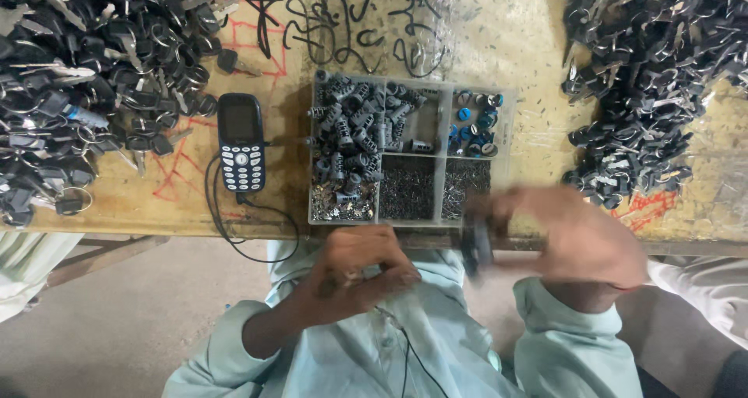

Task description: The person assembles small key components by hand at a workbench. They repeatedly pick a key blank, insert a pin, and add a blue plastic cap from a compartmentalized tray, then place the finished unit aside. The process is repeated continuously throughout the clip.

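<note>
**Bench inspection: both hands at the near edge, small parts in hand**

The left hand sits below the near edge of the scuffed yellow wooden workbench, close to the pale green shirt. Its fingers are curled together around a small object, mostly hidden, so its kind cannot be determined.

The right hand is blurred. Its fingers close on a dark, narrow black part, held just below the bench edge and just beside the front right corner of the clear plastic compartment tray. The exact grip cannot be made out through the blur.

The tray lies on the bench directly ahead of both hands. Its large left compartment holds grey metal lock cylinders; the upper right compartment holds small round blue-and-black caps; the lower compartments hold fine dark metal pieces.

Left of the tray lies a dark blue push-button mobile phone, with a black cable running from its lower end over the bench edge.

A large heap of black-headed keys and key rings occupies the far left of the bench; a second heap of black key parts occupies the far right. Both stand well apart from the hands.

Red and black markings cover the bench surface.
</note>
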### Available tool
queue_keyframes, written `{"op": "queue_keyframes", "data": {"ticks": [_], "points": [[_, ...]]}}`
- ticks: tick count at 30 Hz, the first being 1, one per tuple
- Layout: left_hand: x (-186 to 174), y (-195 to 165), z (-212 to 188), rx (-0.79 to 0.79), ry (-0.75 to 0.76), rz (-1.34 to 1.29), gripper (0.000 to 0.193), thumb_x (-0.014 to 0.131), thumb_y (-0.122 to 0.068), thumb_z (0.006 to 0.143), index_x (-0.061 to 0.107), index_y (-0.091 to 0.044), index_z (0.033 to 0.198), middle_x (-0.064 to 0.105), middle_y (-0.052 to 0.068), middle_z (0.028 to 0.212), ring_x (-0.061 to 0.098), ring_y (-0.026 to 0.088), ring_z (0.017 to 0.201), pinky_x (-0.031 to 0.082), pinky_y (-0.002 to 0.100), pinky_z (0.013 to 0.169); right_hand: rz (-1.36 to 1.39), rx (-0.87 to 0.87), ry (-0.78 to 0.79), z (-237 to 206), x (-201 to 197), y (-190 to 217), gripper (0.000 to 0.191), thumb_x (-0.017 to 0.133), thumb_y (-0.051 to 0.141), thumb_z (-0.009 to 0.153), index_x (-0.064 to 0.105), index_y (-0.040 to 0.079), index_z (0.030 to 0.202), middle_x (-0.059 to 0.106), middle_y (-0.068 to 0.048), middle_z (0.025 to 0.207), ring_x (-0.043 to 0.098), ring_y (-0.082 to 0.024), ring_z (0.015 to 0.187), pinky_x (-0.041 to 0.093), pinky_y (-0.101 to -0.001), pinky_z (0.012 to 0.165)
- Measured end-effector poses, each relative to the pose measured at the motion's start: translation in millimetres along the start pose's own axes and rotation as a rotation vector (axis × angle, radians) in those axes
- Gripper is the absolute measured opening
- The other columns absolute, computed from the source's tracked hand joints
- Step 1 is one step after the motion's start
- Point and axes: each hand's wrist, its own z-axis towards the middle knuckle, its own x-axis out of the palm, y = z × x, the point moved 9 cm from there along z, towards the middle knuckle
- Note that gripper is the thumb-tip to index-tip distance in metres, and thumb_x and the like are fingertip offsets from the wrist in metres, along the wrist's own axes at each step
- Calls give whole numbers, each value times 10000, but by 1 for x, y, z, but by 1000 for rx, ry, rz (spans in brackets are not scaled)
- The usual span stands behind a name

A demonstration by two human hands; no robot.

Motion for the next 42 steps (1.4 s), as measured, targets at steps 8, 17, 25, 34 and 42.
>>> {"op": "queue_keyframes", "data": {"ticks": [8, 17, 25, 34, 42], "points": [[-30, 3, -2, -240, -120, 924, 109, 713, -129, 903, 651, -66, 966, 681, 80, 857, 673, 273, 839, 526, 412, 653, -245, 94, 31, 2, 77, -19, 191, 729, 176, 867, 635, 71, 996, 610, -69, 884, 649, -221, 782, 516, -375, 625], [-22, 27, 0, -232, -1, 1044, 178, 693, -95, 814, 581, -73, 950, 649, 70, 879, 674, 261, 882, 550, 405, 667, -434, -35, 127, 10, 96, -16, 137, 653, 152, 847, 600, 64, 938, 552, -83, 907, 621, -259, 862, 506, -409, 648], [-26, 17, -3, -175, -171, 848, 161, 676, -55, 850, 531, -52, 921, 604, 119, 869, 655, 305, 848, 549, 424, 694, -432, -27, 122, 17, 97, -19, 137, 662, 144, 860, 594, 58, 943, 524, -105, 914, 616, -273, 844, 506, -410, 654], [-34, 10, -10, -157, -215, 599, 454, 659, 117, 848, 627, 44, 1296, 673, 181, 1027, 693, 338, 933, 571, 415, 795, -412, 1, 128, 20, 95, -17, 138, 672, 146, 854, 590, 60, 925, 522, -103, 904, 620, -274, 830, 506, -423, 658], [-32, 7, -5, -97, -359, 576, 234, 745, 18, 878, 742, -67, 1096, 735, 81, 1020, 742, 247, 910, 602, 341, 787, -390, 11, 114, 21, 96, -16, 176, 668, 91, 804, 590, 50, 956, 534, -113, 943, 637, -295, 849, 514, -422, 654]]}}
